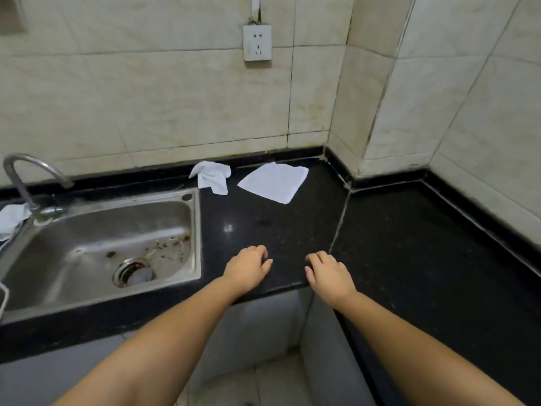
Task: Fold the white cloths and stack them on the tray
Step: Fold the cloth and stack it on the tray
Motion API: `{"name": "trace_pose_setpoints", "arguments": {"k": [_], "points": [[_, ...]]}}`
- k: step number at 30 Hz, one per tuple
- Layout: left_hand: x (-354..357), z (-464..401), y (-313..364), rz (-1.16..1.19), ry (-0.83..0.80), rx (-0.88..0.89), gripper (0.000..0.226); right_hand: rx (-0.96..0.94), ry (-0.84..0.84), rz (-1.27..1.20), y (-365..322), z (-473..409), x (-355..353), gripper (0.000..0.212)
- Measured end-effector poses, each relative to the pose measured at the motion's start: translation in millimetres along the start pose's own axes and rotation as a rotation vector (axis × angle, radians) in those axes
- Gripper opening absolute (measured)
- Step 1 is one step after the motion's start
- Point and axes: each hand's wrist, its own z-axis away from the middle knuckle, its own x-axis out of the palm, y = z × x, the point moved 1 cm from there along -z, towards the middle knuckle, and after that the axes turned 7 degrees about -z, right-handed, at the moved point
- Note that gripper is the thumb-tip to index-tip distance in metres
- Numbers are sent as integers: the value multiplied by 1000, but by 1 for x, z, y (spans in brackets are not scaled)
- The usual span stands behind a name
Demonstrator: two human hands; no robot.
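Head view: left hand [248, 266] and right hand [330, 273] flat on bench [409, 259] near edge, loosely spread, holding nothing. Straight ahead toward far edge: flat cloth [273, 183], long axis slanting left-right; crumpled cloth [212, 175] just left. No tray visible.

We rest our left hand [248, 266] and right hand [329, 273] palm-down on the front edge of the black countertop [409, 244], fingers loosely curled, holding nothing. Near the back wall lie two white cloths: a crumpled cloth [211, 176] and, just beside it to the right, a flat cloth [275, 181]. A steel sink [87, 247] with a curved faucet [26, 183] sits to the left. A wall socket [257, 42] hangs above the cloths.
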Motion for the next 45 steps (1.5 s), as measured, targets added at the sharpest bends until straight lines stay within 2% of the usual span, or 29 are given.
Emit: {"name": "trace_pose_setpoints", "arguments": {"k": [5, 13, 18, 21, 24, 29, 34, 40, 45], "points": [[-23, -90, -33, -9, -25, 19, 23, 40, 4, -32, -9, -84, -4, 32], [-23, -211, -53, 22, -66, -11, 33, 57, -109, -17, 15, -218, 1, 21], [-10, -275, -58, 2, -68, -39, 31, -12, -122, -48, 22, -297, 12, 26], [-1, -300, -62, -75, -82, 2, 31, -39, -163, -18, 27, -323, 24, 31], [7, -319, -66, -177, -106, 102, 37, -81, -151, 42, 32, -333, 34, 29], [15, -332, -54, -252, -92, 277, 38, -93, -102, -9, 34, -336, 33, 24], [12, -330, -43, -248, 22, 254, 27, -90, -13, -193, 41, -317, 13, 14], [1, -305, -56, -172, 24, 259, 23, 41, 21, -468, 60, -271, -17, 5], [1, -263, -72, -30, 32, 253, 19, 166, -5, -461, 84, -225, -21, 10]]}}
